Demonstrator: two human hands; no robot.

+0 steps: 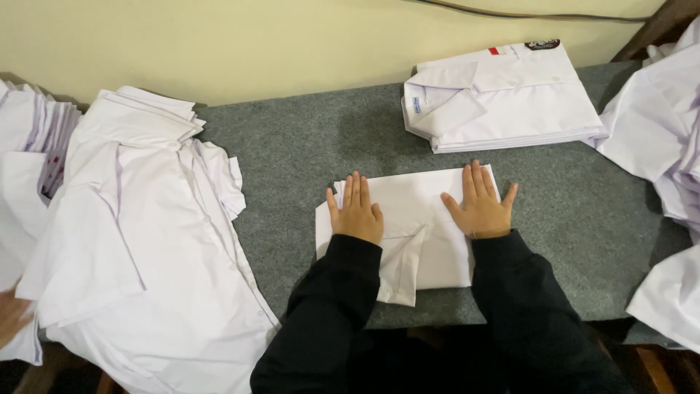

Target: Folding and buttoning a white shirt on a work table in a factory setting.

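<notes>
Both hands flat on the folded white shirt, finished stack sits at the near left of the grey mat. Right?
Not quite. Left hand and right hand do lie flat on the folded white shirt, but the head view shows the finished stack at the far right of the grey mat.

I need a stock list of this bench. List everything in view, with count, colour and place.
Folded shirt: one, white, centre of the table, under both hands.
Finished stack: one pile of folded white shirts, far right of the table by the wall; count in it cannot be told.
Left heap: one loose pile of white shirts, left edge of the table.
Right heap: white shirts, loose, right edge.
Table cover: one, grey felt.
Wall: pale yellow, behind the table.
Cable: one, dark, along the wall at the top.
Other hand: one, part seen at the left edge, another person's.
Sleeves: two, black.
Left hand: flat, open, on the folded shirt.
Right hand: flat, open, on the folded shirt.
</notes>
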